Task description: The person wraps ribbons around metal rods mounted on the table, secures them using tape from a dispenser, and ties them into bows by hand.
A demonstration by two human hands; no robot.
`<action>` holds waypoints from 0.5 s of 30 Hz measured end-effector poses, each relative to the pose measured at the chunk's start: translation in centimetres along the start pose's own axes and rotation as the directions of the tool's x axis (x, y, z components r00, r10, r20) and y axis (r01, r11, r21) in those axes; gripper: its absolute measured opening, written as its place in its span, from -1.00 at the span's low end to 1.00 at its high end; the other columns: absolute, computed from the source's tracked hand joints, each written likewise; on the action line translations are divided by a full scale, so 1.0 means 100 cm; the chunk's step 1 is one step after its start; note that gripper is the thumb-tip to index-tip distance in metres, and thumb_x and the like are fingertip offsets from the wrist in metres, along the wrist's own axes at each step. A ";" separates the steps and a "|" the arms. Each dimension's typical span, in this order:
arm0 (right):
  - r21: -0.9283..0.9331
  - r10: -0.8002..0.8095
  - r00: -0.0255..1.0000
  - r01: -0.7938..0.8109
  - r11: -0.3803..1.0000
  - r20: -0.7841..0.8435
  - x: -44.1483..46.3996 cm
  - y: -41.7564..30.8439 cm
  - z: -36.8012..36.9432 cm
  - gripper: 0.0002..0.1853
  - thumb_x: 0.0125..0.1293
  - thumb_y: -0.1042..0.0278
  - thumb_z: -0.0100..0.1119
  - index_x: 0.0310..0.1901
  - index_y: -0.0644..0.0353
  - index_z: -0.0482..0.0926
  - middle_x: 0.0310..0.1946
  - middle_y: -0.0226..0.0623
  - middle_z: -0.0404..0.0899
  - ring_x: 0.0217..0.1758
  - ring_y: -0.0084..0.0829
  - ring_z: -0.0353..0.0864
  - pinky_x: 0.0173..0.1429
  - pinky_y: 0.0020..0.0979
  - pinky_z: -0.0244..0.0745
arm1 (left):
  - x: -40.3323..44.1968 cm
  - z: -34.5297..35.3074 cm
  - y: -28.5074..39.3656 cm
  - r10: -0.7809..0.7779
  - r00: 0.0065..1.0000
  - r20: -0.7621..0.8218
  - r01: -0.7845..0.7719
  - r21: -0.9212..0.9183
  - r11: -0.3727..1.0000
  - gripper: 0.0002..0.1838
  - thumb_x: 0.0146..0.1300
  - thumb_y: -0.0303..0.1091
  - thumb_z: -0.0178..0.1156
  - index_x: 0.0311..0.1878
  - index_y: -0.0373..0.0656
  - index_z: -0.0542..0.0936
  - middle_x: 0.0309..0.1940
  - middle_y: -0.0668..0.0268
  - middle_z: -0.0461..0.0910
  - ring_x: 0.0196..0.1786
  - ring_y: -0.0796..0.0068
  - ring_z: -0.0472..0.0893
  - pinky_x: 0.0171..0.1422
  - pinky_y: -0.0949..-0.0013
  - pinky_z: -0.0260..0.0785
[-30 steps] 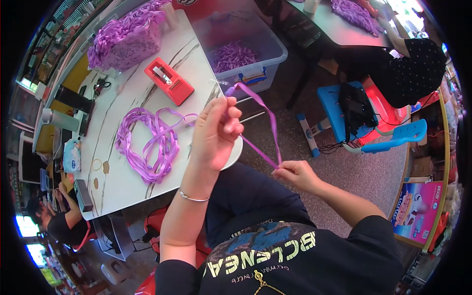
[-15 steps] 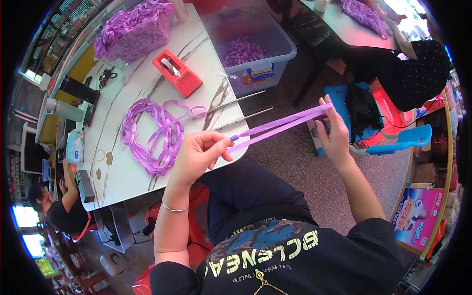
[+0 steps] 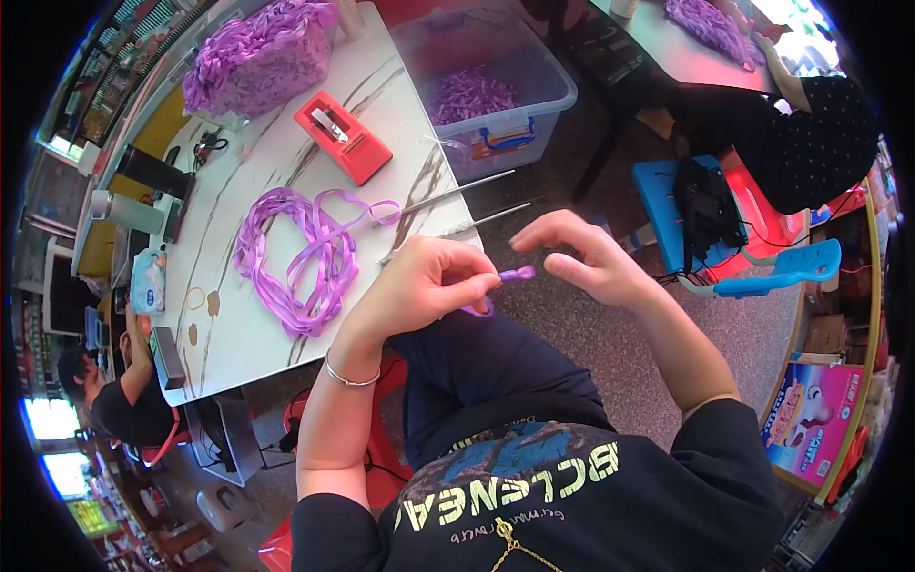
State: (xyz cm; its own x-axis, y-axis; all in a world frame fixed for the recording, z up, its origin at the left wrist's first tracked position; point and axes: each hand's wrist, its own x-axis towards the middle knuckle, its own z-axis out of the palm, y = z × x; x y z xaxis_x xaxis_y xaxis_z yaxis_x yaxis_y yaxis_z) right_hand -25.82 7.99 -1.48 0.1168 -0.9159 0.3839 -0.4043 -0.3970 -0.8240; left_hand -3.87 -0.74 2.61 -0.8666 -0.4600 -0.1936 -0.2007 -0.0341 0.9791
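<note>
My left hand (image 3: 443,284) pinches a short bunched end of purple ribbon (image 3: 518,274) that sticks out to the right of its fingertips; a small loop of it hangs below. Just right of that end, my right hand (image 3: 583,257) is raised with thumb and fingers apart, holding nothing. To the left on the marble-patterned table (image 3: 229,348) lies a loose coil of purple ribbon (image 3: 319,281). Two thin metal rods (image 3: 457,194) stick out past the table's edge behind my left hand. A red tape dispenser (image 3: 355,151) sits above the coil.
A bin heaped with purple ribbon (image 3: 257,67) stands at the table's back. On the floor is a clear tub (image 3: 548,105) with purple pieces. A co-worker (image 3: 824,143) sits at another table, upper right; another person (image 3: 138,410) is far left. A blue chair (image 3: 667,229) stands right.
My right hand has let go of the stretched ribbon loop and moved left, near my left hand. My left hand has shifted slightly right, still pinching the ribbon.
</note>
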 end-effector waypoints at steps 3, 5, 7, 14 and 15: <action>0.351 0.154 0.935 -0.268 0.897 0.319 0.013 0.000 -0.002 -0.76 0.28 0.24 0.07 -0.18 0.26 0.54 -0.26 -0.29 0.55 -0.20 -0.57 0.50 -0.07 -0.48 0.40 | 0.004 -0.001 0.003 0.000 0.999 0.036 -0.003 0.085 0.996 -0.87 0.19 -0.45 0.15 -0.34 -0.33 0.60 -0.57 0.34 0.59 -0.48 0.70 0.53 -0.37 0.62 0.35; 0.376 0.215 0.826 -0.449 0.811 0.521 0.019 0.000 -0.005 -0.76 0.30 0.26 0.07 -0.24 0.31 0.53 -0.35 -0.32 0.57 -0.21 -0.57 0.53 -0.11 -0.52 0.40 | 0.006 -0.002 0.002 -0.003 0.999 0.051 -0.004 0.150 0.989 -0.87 0.18 -0.43 0.15 -0.33 -0.30 0.60 -0.58 0.36 0.58 -0.49 0.70 0.53 -0.39 0.62 0.33; 0.280 0.203 0.812 -0.406 0.870 0.547 0.019 0.002 -0.006 -0.79 0.29 0.30 0.08 -0.29 0.31 0.53 -0.42 -0.38 0.58 -0.30 -0.61 0.54 -0.16 -0.55 0.42 | 0.008 -0.002 -0.001 0.005 0.998 0.056 -0.012 0.137 0.991 -0.87 0.18 -0.43 0.15 -0.33 -0.30 0.61 -0.58 0.36 0.58 -0.50 0.70 0.53 -0.40 0.62 0.32; 0.408 0.318 0.807 -0.541 0.736 0.497 -0.001 0.018 -0.018 -0.81 0.26 0.31 0.12 -0.30 0.29 0.57 -0.50 -0.44 0.57 -0.39 -0.67 0.51 -0.26 -0.61 0.37 | 0.036 0.007 -0.024 0.054 0.995 0.085 -0.063 0.111 0.992 -0.86 0.17 -0.43 0.17 -0.27 -0.28 0.62 -0.50 0.34 0.61 -0.46 0.67 0.54 -0.37 0.60 0.34; 0.376 0.345 0.797 -0.556 0.741 0.496 -0.002 0.020 -0.023 -0.81 0.26 0.31 0.11 -0.31 0.28 0.57 -0.49 -0.43 0.57 -0.39 -0.67 0.52 -0.24 -0.60 0.38 | 0.040 0.009 -0.027 0.110 0.992 0.063 -0.115 0.080 0.990 -0.85 0.17 -0.41 0.18 -0.24 -0.29 0.62 -0.46 0.32 0.62 -0.43 0.66 0.55 -0.35 0.59 0.36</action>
State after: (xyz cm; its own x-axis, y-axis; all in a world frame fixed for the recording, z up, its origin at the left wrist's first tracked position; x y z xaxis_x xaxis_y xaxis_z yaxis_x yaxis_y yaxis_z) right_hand -28.74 7.55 -2.27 0.4038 -0.8958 -0.1854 -0.0232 0.1926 -0.9810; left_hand -7.21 -1.72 -0.91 -0.9103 -0.4045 -0.0884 -0.1359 0.0902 0.9866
